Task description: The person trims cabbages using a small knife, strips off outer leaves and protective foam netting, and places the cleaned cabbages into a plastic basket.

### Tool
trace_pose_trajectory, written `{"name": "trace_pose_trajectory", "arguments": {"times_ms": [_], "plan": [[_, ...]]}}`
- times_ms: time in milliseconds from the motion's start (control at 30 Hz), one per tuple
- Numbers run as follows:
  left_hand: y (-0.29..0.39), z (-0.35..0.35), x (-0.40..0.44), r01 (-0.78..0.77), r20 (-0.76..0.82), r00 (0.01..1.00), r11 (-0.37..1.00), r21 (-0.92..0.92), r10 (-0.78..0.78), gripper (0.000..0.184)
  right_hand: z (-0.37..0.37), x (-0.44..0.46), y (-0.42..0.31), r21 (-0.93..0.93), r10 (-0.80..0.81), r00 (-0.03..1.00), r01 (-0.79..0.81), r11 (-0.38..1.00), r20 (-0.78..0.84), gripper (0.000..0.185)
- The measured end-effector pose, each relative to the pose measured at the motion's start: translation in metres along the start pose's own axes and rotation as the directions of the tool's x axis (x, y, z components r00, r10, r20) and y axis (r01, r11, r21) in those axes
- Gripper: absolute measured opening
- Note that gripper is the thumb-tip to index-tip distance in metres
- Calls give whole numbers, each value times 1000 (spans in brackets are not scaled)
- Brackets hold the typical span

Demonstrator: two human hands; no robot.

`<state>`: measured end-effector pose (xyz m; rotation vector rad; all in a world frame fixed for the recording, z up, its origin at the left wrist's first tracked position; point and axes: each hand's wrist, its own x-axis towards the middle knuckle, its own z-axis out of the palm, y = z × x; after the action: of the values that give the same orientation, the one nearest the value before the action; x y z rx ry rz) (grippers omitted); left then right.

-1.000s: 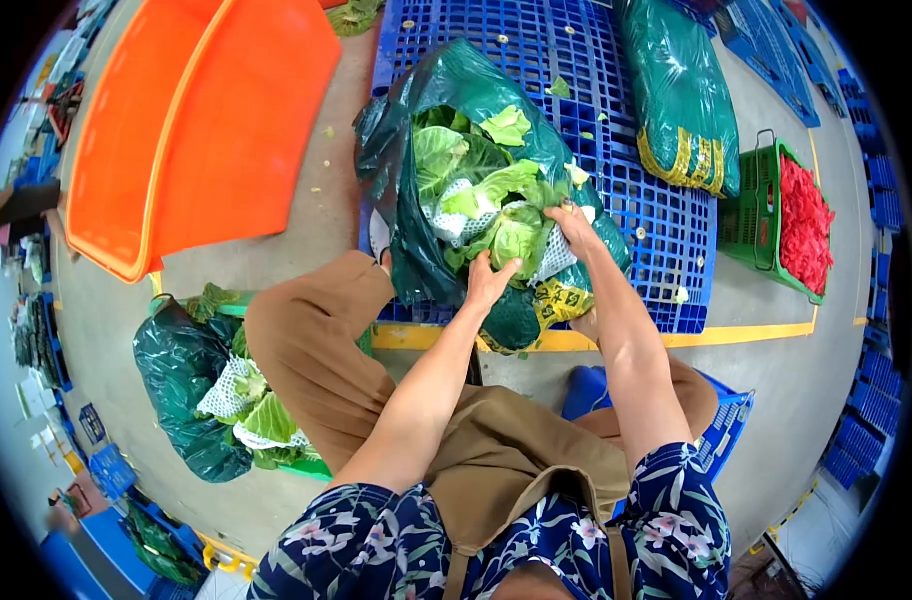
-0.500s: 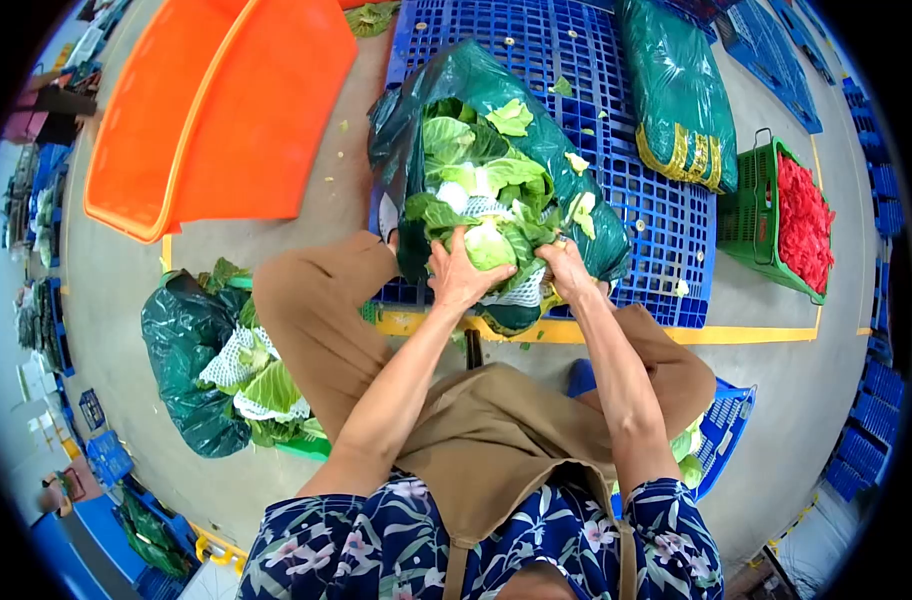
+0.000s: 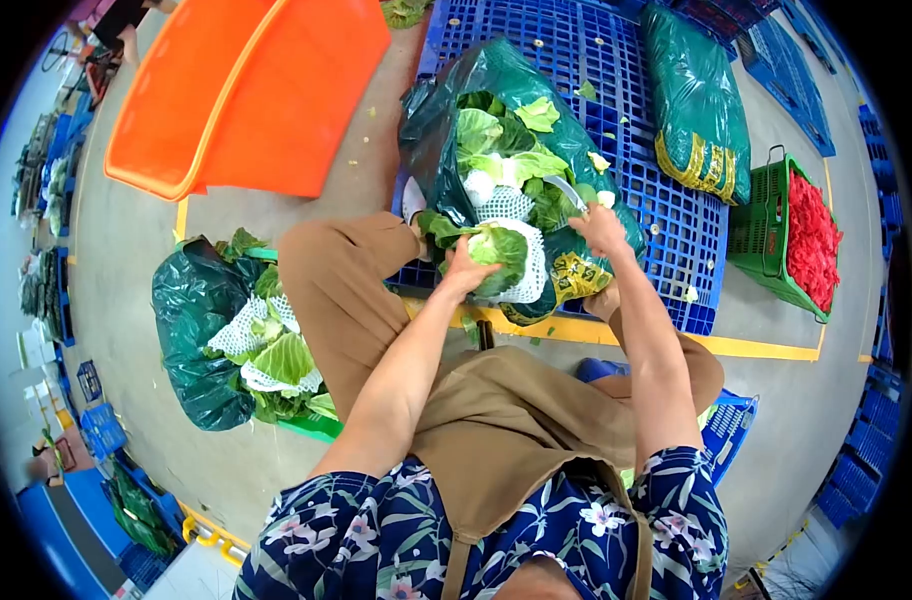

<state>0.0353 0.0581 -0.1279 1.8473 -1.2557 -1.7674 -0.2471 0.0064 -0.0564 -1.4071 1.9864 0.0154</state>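
Note:
My left hand (image 3: 463, 273) grips a light green cabbage (image 3: 500, 252) partly wrapped in white foam netting (image 3: 532, 262). In my right hand (image 3: 601, 232) is a knife (image 3: 566, 190), its blade pointing up and left, apart from the held cabbage. Just beyond both hands lies an open dark green plastic bag (image 3: 444, 90) with more cabbages and loose leaves (image 3: 511, 165) in its mouth. Yellow printing (image 3: 580, 276) shows on the bag close below my right hand. The knife's handle is mostly hidden in my fingers.
The bag lies on a blue pallet (image 3: 676, 270) strewn with leaf scraps. An orange bin (image 3: 276, 110) stands at left, a filled green bag (image 3: 696, 110) and a green crate (image 3: 761, 215) of red material at right. Netted cabbages (image 3: 281, 350) sit beside my left knee.
My right hand has left the cabbage, moved up and right, and now shows a knife. The cabbage has turned in my left hand, with its netting pulled down more. The view has shifted slightly.

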Motion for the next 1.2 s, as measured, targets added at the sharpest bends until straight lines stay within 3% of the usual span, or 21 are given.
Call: {"name": "trace_pose_trajectory", "arguments": {"times_ms": [33, 67, 133, 200, 233, 433, 567, 700, 800, 933, 1067, 1100, 1200], "plan": [[10, 9, -1, 17, -55, 998, 993, 118, -11, 107, -17, -8, -17, -30, 41, 999, -40, 999, 32, 46], [18, 18, -5, 42, -105, 994, 973, 229, -19, 113, -14, -11, -23, -79, -19, 1000, 17, 997, -21, 44], [42, 27, -18, 65, -109, 993, 963, 262, -38, 122, -11, -18, -35, -192, -152, 982, 128, 973, -113, 41], [55, 33, -22, 78, -131, 991, 950, 301, -40, 122, -3, -43, -47, -135, -346, 937, 349, 927, 43, 27], [59, 34, -24, 70, -129, 991, 947, 313, -30, 122, 11, -54, -45, -225, -454, 891, 441, 869, -8, 17], [60, 33, -24, -9, -87, 995, 917, 399, 48, 124, 27, -87, -18, -341, -612, 790, 573, 745, -11, 14], [60, 33, -21, -13, -71, 996, 915, 403, 45, 124, 41, -79, -14, -437, -546, 838, 501, 747, 26, 12], [61, 38, -22, -25, -68, 996, 879, 477, 65, 122, 66, -67, -26, -550, -451, 891, 353, 757, -49, 10], [67, 34, -24, 18, -49, 999, 892, 452, 4, 121, 64, -61, -34, -511, -439, 898, 371, 775, -14, 10], [58, 30, -16, -10, -53, 998, 925, 379, 33, 116, 50, -82, -35, -550, -429, 903, 375, 747, 33, 9], [54, 58, -29, -133, -136, 959, 820, 557, 248, 107, 73, -48, -29, -550, -415, 903, 293, 783, -110, 9], [57, 54, -30, -139, -150, 958, 853, 504, 245, 103, 66, -35, -36, -569, -388, 922, 320, 757, 2, 8], [66, 43, -28, -158, -53, 974, 830, 535, 219, 103, 52, -46, -35, -545, -435, 899, 392, 741, 55, 10]]}}
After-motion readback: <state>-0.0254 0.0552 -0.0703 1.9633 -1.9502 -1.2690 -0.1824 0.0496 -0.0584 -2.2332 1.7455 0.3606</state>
